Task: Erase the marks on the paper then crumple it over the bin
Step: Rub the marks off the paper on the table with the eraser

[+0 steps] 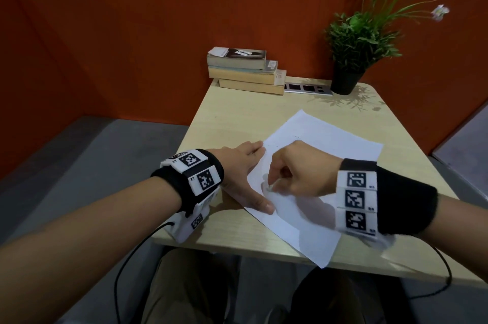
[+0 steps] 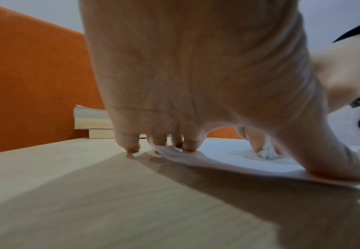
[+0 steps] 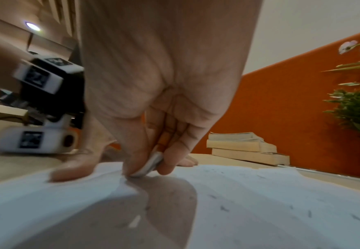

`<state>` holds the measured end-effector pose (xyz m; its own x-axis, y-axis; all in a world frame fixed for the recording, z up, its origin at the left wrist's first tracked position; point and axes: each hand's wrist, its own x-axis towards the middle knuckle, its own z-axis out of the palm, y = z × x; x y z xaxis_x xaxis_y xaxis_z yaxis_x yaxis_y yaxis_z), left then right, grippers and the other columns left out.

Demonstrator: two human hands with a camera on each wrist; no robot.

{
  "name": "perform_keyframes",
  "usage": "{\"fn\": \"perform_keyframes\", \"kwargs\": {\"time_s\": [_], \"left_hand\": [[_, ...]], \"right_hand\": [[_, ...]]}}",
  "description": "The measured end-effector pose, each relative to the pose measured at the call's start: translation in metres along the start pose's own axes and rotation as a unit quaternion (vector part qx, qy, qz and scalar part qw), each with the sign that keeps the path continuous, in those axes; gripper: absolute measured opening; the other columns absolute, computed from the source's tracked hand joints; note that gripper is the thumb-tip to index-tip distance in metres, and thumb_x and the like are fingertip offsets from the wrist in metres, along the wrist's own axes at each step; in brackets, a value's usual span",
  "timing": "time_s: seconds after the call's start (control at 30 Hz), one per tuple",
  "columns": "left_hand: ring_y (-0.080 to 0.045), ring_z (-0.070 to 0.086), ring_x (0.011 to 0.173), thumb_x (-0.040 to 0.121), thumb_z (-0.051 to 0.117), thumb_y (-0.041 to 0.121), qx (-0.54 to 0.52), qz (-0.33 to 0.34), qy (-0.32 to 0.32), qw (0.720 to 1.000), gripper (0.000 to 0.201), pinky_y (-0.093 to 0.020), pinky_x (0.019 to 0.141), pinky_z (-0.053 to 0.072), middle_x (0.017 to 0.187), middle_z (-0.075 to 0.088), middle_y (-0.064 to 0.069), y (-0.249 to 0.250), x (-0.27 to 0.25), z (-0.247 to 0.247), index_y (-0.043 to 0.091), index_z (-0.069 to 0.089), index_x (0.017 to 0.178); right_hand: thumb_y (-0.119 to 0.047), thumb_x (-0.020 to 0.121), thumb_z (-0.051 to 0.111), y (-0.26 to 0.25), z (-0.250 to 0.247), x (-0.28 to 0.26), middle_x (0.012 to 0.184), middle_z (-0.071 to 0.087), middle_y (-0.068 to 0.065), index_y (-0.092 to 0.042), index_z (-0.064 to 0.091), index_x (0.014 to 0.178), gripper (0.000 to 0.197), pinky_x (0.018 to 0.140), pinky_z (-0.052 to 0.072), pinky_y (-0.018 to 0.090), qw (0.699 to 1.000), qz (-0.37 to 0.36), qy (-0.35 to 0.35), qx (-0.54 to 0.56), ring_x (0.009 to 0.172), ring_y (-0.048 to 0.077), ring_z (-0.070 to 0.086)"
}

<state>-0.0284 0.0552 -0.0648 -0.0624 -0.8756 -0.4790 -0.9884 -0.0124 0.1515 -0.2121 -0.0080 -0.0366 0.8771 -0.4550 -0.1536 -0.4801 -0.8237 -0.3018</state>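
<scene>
Left to right across the table (image 1: 224,118).

Left hand (image 1: 241,165): flat, fingers straight, pressing the left edge of the paper (image 1: 330,154). Thumb lies on the sheet near its front-left edge; outer fingertips rest on bare wood just off the sheet. Nothing is grasped; it acts as a clamp.

Centre: the paper lies flat on the table, skewed, its long axis running from far-left corner to near-right corner, which reaches the table's front edge. Right wrist view shows short grey pencil marks (image 3: 224,208) scattered over the sheet toward its right part.

Right hand (image 1: 301,170): fingers curled, thumb and fingers pinching a small pale eraser (image 3: 150,164), its lower edge touching the paper just beside the left thumb.

Judgement: erasing is in progress, crumpling not begun. The eraser sits at the sheet's left end; the remaining marks lie to its right, along the long axis, away from the clamping hand. Strokes in that direction pull against the clamp, so the sheet should stay taut.

No bin is visible in any view.

Far edge: book stack (image 1: 245,70), potted plant (image 1: 351,59).
</scene>
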Motion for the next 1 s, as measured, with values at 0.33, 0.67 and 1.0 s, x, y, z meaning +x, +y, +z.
{"fn": "perform_keyframes", "kwargs": {"time_s": [0.33, 0.67, 1.0], "left_hand": [[-0.018, 0.008, 0.154, 0.035, 0.050, 0.106, -0.006, 0.000, -0.004, 1.000, 0.156, -0.046, 0.122, 0.021, 0.161, -0.026, 0.023, 0.003, -0.002, -0.001, 0.036, -0.019, 0.156], [-0.017, 0.007, 0.154, 0.030, 0.051, 0.105, -0.001, -0.008, -0.012, 1.000, 0.163, -0.046, 0.122, 0.022, 0.161, -0.028, 0.021, 0.007, -0.006, -0.005, 0.031, -0.021, 0.156], [-0.015, 0.001, 0.154, 0.028, 0.059, 0.102, 0.002, -0.010, -0.022, 1.000, 0.168, -0.045, 0.123, 0.019, 0.160, -0.030, 0.020, 0.008, -0.007, -0.004, 0.029, -0.023, 0.155]], "right_hand": [[-0.024, 0.080, 0.069, 0.001, -0.001, 0.012, 0.073, 0.070, -0.012, -0.022, 0.079, 0.083, 0.010, 0.064, 0.051, 0.017, 0.999, 0.019, 0.049, 0.005, 0.068, 0.002, 0.064], [-0.031, 0.081, 0.071, -0.006, -0.002, 0.002, 0.073, 0.069, -0.014, -0.023, 0.078, 0.084, 0.011, 0.064, 0.047, 0.015, 1.000, 0.008, 0.025, 0.002, 0.067, 0.000, 0.061], [-0.029, 0.083, 0.070, -0.011, 0.010, -0.021, 0.066, 0.061, -0.021, -0.024, 0.078, 0.084, 0.009, 0.058, 0.040, 0.005, 1.000, -0.013, 0.006, 0.017, 0.062, -0.008, 0.057]]}}
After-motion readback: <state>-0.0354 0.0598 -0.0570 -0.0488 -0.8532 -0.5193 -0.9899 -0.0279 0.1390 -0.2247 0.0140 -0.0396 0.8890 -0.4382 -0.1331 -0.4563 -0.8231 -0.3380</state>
